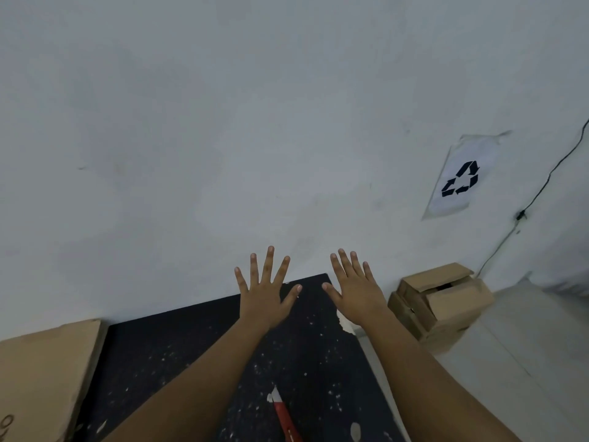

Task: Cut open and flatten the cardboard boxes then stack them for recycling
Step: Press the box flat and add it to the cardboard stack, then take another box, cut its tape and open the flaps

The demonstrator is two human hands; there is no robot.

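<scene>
Pale wall (223, 122) ahead; my left hand (263, 296) and right hand (355, 295) hover spread, holding nothing. At six o'clock the red utility knife (285, 416) lies on the black mat (159, 362); reaching blind for it, I'd risk a cut

wall (223, 122): pale grey | floor (526, 362): light | mat (178, 346): black, speckled

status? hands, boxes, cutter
Left hand and right hand open, holding nothing. Cardboard boxes uncut by wall. Red cutter lying on black mat.

Both arms stretched forward, left hand (264, 295) and right hand (357, 295) empty, backs up, fingers spread
</scene>
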